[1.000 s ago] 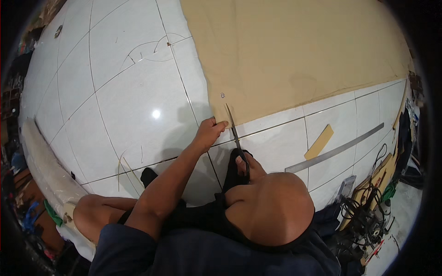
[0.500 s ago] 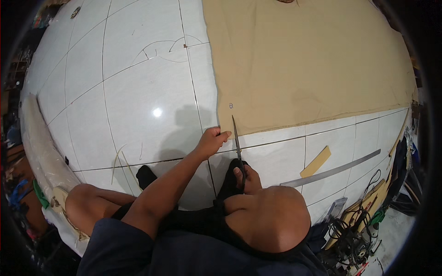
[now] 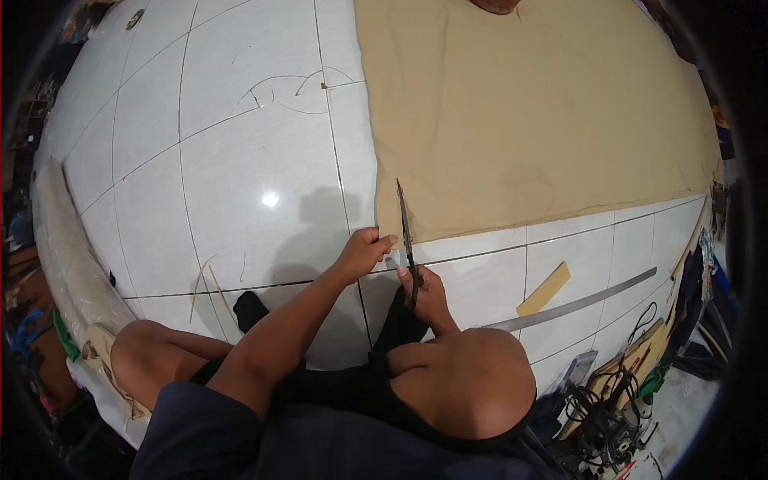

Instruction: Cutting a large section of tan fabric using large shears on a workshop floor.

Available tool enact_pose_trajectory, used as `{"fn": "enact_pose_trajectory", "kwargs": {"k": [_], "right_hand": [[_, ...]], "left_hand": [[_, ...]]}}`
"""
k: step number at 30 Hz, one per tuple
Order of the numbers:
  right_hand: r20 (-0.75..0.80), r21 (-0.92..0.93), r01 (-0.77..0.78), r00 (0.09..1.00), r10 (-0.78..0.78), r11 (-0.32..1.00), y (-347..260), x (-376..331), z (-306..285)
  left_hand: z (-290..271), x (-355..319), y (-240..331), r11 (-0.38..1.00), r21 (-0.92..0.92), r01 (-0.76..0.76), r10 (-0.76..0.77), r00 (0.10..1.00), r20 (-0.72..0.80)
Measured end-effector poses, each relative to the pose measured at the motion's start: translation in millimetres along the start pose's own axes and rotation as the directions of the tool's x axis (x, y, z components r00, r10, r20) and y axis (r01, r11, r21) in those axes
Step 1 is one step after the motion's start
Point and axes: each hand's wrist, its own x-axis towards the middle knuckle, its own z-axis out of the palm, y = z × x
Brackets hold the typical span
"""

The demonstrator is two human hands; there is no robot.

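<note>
A large tan fabric sheet [image 3: 528, 120] lies spread over the tiled floor. Its near left corner is pinched between the thumb and fingers of my left hand [image 3: 366, 254]. Just right of that, my right hand [image 3: 426, 292] grips the handles of a pair of dark scissors [image 3: 406, 228]. The blades point away from me and lie across the fabric's near edge, close to the held corner. Whether the blades have cut into the cloth is too small to tell.
Right of my right hand lie a long grey metal ruler [image 3: 596, 299] and a small tan strip [image 3: 544, 290]. Tangled black cables [image 3: 608, 420] sit at the lower right. A plastic-wrapped roll [image 3: 76, 248] runs along the left. A brown object [image 3: 496, 6] rests on the fabric's far part.
My right hand has moved forward with the scissors, bringing the blades farther over the fabric's edge. My left hand keeps hold of the corner.
</note>
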Motion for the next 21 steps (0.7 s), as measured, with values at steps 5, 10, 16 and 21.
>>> {"fn": "enact_pose_trajectory", "kwargs": {"k": [5, 10, 16, 21], "right_hand": [[-0.042, -0.089, 0.083, 0.995, -0.087, 0.992, -9.5, -2.0, 15.9], [-0.016, -0.036, 0.031, 0.999, -0.032, 0.999, -29.1, 21.3, -3.4], [0.026, 0.028, 0.012, 1.0, -0.013, 1.0, -47.2, 38.4, 3.8], [-0.014, -0.019, 0.074, 0.997, -0.074, 0.997, -49.7, 38.9, 5.6]], "left_hand": [[-15.1, -5.8, -6.0, 1.0, 0.026, -0.015, 0.015, 1.0, -0.022], [0.3, -4.4, 3.6, 0.998, 0.028, -0.064, 0.064, 0.998, 0.012], [-6.4, -6.7, 2.6, 0.992, 0.086, -0.091, 0.09, 0.996, 0.015], [-1.5, -8.3, 5.2, 0.99, 0.049, -0.129, 0.131, 0.991, -0.024]]}}
